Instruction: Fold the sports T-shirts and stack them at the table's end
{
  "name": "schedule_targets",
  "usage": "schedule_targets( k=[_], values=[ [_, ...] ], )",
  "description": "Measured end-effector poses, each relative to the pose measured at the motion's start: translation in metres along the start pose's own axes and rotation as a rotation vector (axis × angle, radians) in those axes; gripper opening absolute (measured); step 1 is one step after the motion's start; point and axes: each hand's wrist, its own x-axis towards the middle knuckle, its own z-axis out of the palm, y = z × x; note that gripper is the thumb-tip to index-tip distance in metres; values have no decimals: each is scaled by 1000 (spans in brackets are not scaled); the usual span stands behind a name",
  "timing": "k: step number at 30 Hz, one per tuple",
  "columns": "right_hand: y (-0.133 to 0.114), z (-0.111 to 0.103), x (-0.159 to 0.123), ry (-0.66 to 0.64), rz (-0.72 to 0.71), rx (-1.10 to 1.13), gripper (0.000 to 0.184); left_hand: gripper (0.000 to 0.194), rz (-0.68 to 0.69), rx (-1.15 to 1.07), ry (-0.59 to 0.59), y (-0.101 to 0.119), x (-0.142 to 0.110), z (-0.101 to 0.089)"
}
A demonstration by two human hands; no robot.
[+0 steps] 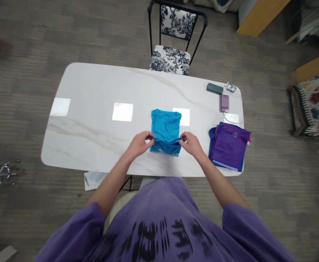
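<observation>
The left hand (140, 145) pinches the left end of a fold line across a turquoise T-shirt (166, 131), thumb and fingers closed on the fabric. The shirt lies on the white marble-look desk (94, 138), right of the middle and close to the near edge, already narrowed into a strip that runs from the near edge toward the far one, collar end away from the person. The right hand (191, 143) mirrors the left, its grip clenched on the right end of the same fold line; between the two hands a taut ridge of cloth is raised, with the bottom portion of the shirt doubled beneath it.

As a judgement, the step in hand is the crosswise fold of the strip. The next move calls for both hands to carry the pinched ridge together toward the collar end, keeping it level so the edges line up, then to lay it flat and let go.

Further right, at the near right corner of the desk, sits a stack of folded garments (229, 145), purple on top with blue under it. Beyond it, near the far right corner, lie a dark case (214, 88) and a phone (225, 102) on a white cable.
</observation>
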Motion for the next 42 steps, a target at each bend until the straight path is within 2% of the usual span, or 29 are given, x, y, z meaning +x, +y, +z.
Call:
schedule_targets(
  k=[2,4,5,7,9,13,15,18,21,24,27,30,32,34,37,40,42],
  values=[
    [22,-9,81,58,10,-46,18,17,-61,4,82,-19,74,2],
    [43,-5,151,140,52,-86,30,23,-136,54,212,-40,139,15],
    [51,3,178,181,72,-103,39,28,-165,103,284,-51,166,26],
    [64,27,214,233,85,-127,54,38,-177,216,383,-69,206,53],
    [73,60,228,208,46,-141,62,48,-119,299,352,-83,228,85],
    [91,124,227,49,-52,-158,67,62,-31,323,112,-112,239,138],
    [103,146,227,3,-53,-175,70,69,-49,321,36,-128,241,153],
    [117,161,233,5,-49,-193,72,74,-72,346,18,-146,243,163],
    [118,161,239,15,-50,-173,73,74,-60,366,27,-150,246,163],
    [113,151,241,-19,-54,-131,72,71,-56,365,-7,-147,251,155],
    [115,131,243,2,-25,-115,70,62,-88,379,2,-149,263,134],
    [128,105,250,146,98,-146,69,59,-143,445,99,-159,279,104],
    [139,89,257,185,159,-180,64,60,-165,490,97,-167,288,87],
    [148,78,266,143,193,-212,58,57,-175,518,39,-174,294,76],
    [157,68,278,58,272,-230,56,49,-210,557,-9,-176,298,70],
    [158,61,285,-34,330,-209,43,34,-259,578,-36,-166,298,69],
    [154,56,285,-86,315,-202,30,23,-297,550,-62,-154,296,68]
  ],
)
